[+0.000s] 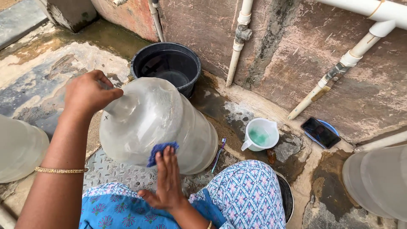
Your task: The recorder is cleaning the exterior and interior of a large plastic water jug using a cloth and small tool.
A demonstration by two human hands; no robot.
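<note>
A large translucent water jug (pixel 157 123) lies tilted on its side in front of me, over my knees. My left hand (pixel 87 93) grips the jug's neck end at the upper left. My right hand (pixel 166 180) presses a small blue cloth (pixel 160 150) flat against the jug's lower side with its fingers stretched out. A gold bangle (pixel 60 170) sits on my left wrist.
A black bucket (pixel 140 63) of water stands behind the jug by the wall. A white mug (pixel 260 135) with green liquid, a toothbrush (pixel 218 153), and a phone (pixel 320 132) on a blue lid lie to the right. More translucent jugs sit at the left edge (pixel 19 146) and the right edge (pixel 377 178). White pipes (pixel 237 42) run down the wall.
</note>
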